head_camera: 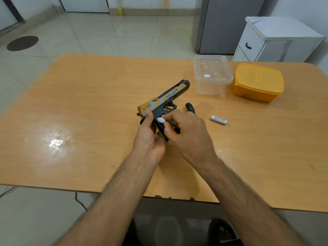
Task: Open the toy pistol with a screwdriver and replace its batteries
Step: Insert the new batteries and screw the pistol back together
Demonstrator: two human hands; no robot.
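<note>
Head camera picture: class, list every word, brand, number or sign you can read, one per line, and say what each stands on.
"Heybright": on the white battery lying on the table.
"DESERT EAGLE": on the slide of the toy pistol; the smaller line beneath it is too blurred to read.
Battery pinched by the right hand: print too small to read.
Clear container: white sticker, unreadable.

A wooden table (pixel 88 121) fills the middle, with a bright glare patch on its top at 9 o'clock. Beyond it lies a pale tiled floor (pixel 106 32), with a dark round cover (pixel 22 43) at 10 o'clock. A white door (pixel 85 4) stands at 11 o'clock, a grey cabinet (pixel 229 23) at 1 o'clock, and just beside it a white drawer unit (pixel 276 39) with a black handle at 2 o'clock. The walls are white.
</note>
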